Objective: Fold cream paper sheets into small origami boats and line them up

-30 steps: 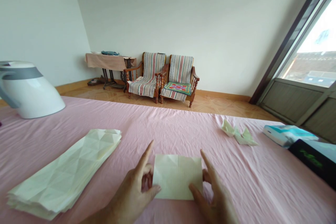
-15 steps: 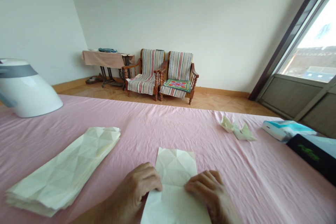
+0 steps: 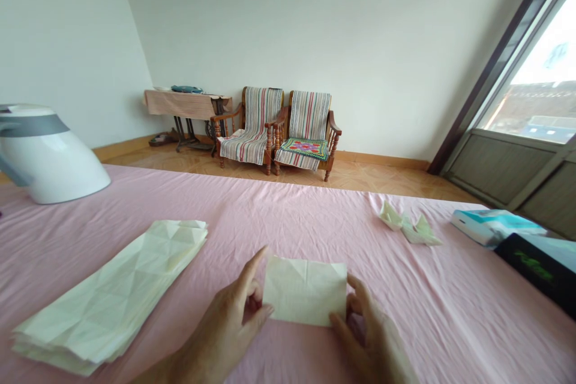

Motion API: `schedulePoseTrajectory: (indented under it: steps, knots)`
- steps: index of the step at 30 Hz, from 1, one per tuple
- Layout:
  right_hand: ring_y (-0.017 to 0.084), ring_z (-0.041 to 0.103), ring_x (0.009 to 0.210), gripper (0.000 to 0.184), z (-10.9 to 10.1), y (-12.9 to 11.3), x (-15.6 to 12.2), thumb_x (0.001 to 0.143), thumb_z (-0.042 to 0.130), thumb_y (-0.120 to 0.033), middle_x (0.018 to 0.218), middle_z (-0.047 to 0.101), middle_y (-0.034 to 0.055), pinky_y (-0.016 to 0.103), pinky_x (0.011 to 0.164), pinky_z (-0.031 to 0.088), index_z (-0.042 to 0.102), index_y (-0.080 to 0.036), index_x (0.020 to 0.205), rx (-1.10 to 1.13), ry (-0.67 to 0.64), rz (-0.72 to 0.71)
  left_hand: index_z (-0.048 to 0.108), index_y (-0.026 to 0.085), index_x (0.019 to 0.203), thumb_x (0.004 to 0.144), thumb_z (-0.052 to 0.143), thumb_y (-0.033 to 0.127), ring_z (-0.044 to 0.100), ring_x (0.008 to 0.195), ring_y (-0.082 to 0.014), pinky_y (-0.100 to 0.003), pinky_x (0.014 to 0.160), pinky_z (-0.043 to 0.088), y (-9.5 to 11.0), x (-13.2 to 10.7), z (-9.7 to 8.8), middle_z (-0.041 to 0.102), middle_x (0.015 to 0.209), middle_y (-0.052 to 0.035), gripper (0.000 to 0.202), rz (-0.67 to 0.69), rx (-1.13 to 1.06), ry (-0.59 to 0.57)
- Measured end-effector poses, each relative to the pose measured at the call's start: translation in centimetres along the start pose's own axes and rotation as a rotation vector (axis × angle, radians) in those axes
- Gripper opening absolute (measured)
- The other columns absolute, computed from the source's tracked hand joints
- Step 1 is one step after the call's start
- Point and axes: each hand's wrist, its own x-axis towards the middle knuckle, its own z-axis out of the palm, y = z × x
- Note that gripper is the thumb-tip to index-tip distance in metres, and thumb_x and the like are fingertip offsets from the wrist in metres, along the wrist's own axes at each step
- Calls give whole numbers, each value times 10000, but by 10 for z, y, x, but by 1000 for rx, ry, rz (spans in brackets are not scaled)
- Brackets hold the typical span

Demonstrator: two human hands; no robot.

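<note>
A pale cream folded paper (image 3: 305,291) lies on the pink tablecloth (image 3: 288,216) right in front of me. My left hand (image 3: 234,321) pinches its left edge between thumb and fingers, with the index finger stretched forward. My right hand (image 3: 371,333) pinches the right edge, thumb at the lower right corner. To the left lies a stack of creased cream paper sheets (image 3: 112,291). Two small folded paper figures (image 3: 407,225) sit at the far right of the cloth.
A white kettle (image 3: 47,153) stands at the far left. A teal-and-white box (image 3: 492,225) and a black box (image 3: 537,270) lie at the right edge. Beyond the table stand two striped wooden armchairs (image 3: 281,132) and a side table (image 3: 186,105). A window is at the right.
One second ago the paper was a folded rectangle. Half a second ago it lay unfolded and longer under both hands. Now it is folded short again and pinched at both sides.
</note>
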Motion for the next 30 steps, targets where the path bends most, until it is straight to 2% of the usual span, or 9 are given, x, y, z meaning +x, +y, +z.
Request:
schedulePoseTrajectory:
  steps: [4, 8, 10, 13, 15, 19, 25, 30]
  knots:
    - [152, 553, 522, 551, -3, -5, 3, 938, 438, -311, 604, 551, -28, 266, 545, 458, 307, -175, 1457, 9, 28, -17, 70, 253, 1511, 832, 484, 114, 545, 594, -99, -182, 612, 451, 0, 2, 2, 536, 680, 80, 807, -1, 19, 41]
    - [163, 575, 576, 597, -7, -9, 4, 938, 429, -264, 649, 567, -24, 304, 618, 467, 230, -225, 1499, -116, 36, -61, 178, 263, 1497, 831, 482, 93, 555, 588, -99, -182, 616, 462, 0, 2, 0, 557, 686, 72, 751, 28, 49, 41]
    - [166, 584, 598, 564, -7, -9, 3, 936, 423, -240, 681, 593, -15, 313, 636, 455, 278, -261, 1481, -174, 18, -108, 328, 258, 1450, 838, 483, 91, 579, 635, -110, -198, 650, 480, 0, 2, -1, 592, 730, 43, 653, 47, 86, 20]
    - [173, 595, 630, 475, -6, -1, 3, 927, 425, -221, 711, 618, 1, 309, 638, 440, 427, -277, 1399, -240, -18, -186, 570, 232, 1280, 857, 474, 89, 618, 765, -139, -236, 736, 500, 2, 3, -3, 642, 862, -26, 457, 85, 141, -24]
    - [178, 603, 648, 396, -5, 6, 3, 916, 448, -226, 717, 626, 9, 301, 631, 440, 539, -272, 1298, -278, -38, -222, 657, 212, 1164, 869, 471, 92, 626, 799, -156, -244, 743, 503, 4, 4, -4, 645, 876, -48, 370, 95, 168, -58]
    - [177, 615, 656, 315, -2, 15, 2, 912, 468, -253, 736, 634, 16, 293, 617, 451, 622, -252, 1186, -303, -67, -230, 685, 193, 1108, 872, 477, 86, 623, 772, -158, -240, 715, 502, 5, 4, -4, 629, 837, -45, 333, 74, 203, -82]
    - [176, 613, 662, 284, -1, 10, 3, 931, 450, -327, 736, 626, 24, 300, 649, 459, 669, -248, 1094, -255, -61, -147, 682, 204, 1110, 869, 475, 63, 610, 779, -150, -230, 724, 489, 6, 3, -3, 614, 833, -30, 347, 66, 230, -96]
    - [173, 604, 648, 276, -1, 10, 4, 925, 456, -343, 720, 617, 23, 295, 646, 446, 676, -247, 1062, -233, -95, -117, 696, 198, 969, 852, 471, 39, 604, 776, -149, -224, 714, 471, 9, 4, -2, 601, 819, -24, 299, 54, 257, -107]
